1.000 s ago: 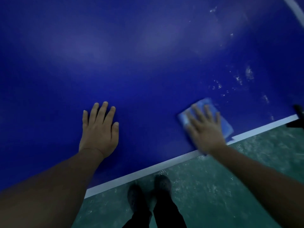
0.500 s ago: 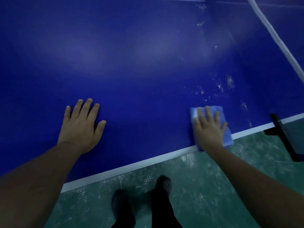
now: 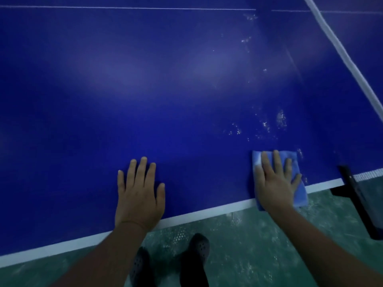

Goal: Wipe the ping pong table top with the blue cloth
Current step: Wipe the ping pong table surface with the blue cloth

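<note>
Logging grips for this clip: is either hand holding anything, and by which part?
Nothing is gripped. The right hand presses flat on the blue cloth's middle; the left hand rests bare on the table top.

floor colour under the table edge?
Mottled green floor with pale scuffs, seen in the head view below the table's white edge line.

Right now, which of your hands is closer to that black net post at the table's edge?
The right hand. It presses the blue cloth flat just left of the net post. The left hand rests flat on the table top much farther left.
</note>
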Demonstrator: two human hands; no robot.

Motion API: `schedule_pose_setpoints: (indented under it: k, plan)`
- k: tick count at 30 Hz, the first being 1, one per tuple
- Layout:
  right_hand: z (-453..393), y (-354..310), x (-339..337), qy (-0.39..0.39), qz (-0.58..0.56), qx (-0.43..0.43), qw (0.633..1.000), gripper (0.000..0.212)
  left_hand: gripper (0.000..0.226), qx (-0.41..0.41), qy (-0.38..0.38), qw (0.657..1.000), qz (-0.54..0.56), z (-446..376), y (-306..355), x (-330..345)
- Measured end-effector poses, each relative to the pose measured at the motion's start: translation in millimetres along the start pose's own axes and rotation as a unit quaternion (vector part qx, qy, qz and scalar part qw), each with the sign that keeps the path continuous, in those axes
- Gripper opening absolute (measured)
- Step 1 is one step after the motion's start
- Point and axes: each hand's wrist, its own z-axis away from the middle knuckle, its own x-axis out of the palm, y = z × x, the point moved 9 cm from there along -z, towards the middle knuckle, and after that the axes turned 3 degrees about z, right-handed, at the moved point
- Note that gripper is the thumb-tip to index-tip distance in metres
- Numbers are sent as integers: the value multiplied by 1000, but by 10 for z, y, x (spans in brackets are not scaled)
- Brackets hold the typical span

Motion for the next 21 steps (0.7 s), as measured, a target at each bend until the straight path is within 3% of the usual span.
schedule_pose_setpoints:
  k: [3,8,10,12,15,18,20,21]
  plan:
    - [197,-600,115,3,18,-58,998,64,66,1,4,1000,8,0,3,0]
    - [210,-2538,282,15,-16,-293,956,54,64,-12,33,999,25,12,10,-74]
    - [-80,-2911,243,17,-21,-321,947,53,63,-7,29,999,19,4,16,-68]
    - [-580,-2711,117,25,-9,-260,965,52,64,-6,22,1000,18,-5,24,-72]
    - [-1056,-1411,-124,60,-13,-68,996,52,64,-2,17,1000,21,-7,43,-84]
    - [-1017,-344,-223,27,-38,63,997,59,64,-8,9,1000,21,-10,30,-73]
    - [-820,-441,-166,33,-28,76,996,57,65,-6,5,1000,18,-9,42,-70]
    - [-653,-729,-110,36,-12,38,999,55,65,-7,6,1000,19,-12,44,-68]
